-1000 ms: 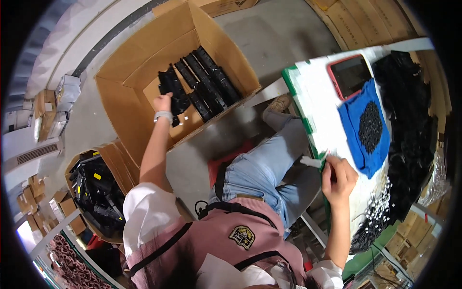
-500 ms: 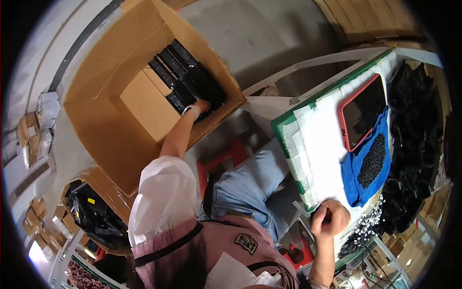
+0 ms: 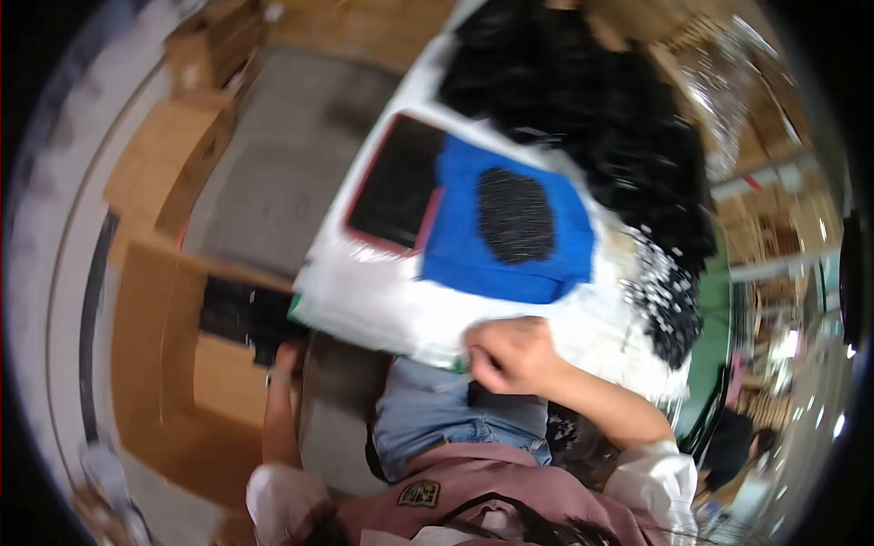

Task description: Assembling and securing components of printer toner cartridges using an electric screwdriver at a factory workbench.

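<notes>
My left hand [image 3: 288, 357] is low at the left, at the near side of an open cardboard box [image 3: 155, 364], beside dark black plastic parts [image 3: 241, 309] inside it. Blur hides its fingers and anything in them. Over the near edge of the white-covered table [image 3: 410, 318], my right hand [image 3: 514, 355] is curled closed. Its grip is hidden; a thin pale thing shows just beside it. Beyond that hand lies a blue cloth [image 3: 510, 287] with a heap of small black pieces [image 3: 516, 216] on it. A phone in a red case [image 3: 396, 187] touches the cloth's left side.
Black parts [image 3: 583, 100] are piled along the table's far and right sides. Small white and black bits [image 3: 660, 291] lie scattered at the right. More cardboard boxes [image 3: 168, 164] stand at the far left. Clear plastic wrap [image 3: 728, 91] is at the far right.
The view has swung right toward the table, with blur. My left hand is still by the black parts in the box. My right hand stays curled at the table edge.
</notes>
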Motion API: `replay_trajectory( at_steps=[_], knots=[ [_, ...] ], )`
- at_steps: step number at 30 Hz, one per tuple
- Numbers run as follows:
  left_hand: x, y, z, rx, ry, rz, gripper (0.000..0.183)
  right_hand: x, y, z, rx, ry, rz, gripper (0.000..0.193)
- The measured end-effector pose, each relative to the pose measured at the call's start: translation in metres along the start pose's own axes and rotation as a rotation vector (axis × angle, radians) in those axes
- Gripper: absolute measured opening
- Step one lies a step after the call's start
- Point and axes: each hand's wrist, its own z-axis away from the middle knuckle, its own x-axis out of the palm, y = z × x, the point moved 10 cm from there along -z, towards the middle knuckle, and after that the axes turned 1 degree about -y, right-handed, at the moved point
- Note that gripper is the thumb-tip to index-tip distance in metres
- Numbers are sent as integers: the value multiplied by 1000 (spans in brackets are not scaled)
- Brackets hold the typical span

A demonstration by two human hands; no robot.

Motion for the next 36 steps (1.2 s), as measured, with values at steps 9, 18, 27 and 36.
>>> replay_trajectory(
  at_steps=[9, 18, 27, 36],
  knots=[
    [-156, 180, 75, -253, 440, 962, 24, -38, -16, 34, -209, 214, 12, 17],
    [-199, 455, 148, 370, 799, 740, 10, -272, 16, 91, -117, 928, 583, 36],
    [-38, 654, 120, 748, 267, 602, 3, -369, 327, 223, 1303, 444, 130, 66],
    [-6, 641, 104, 621, 180, 585, 5, -388, 373, 206, 1160, 644, 0, 44]
  ],
)
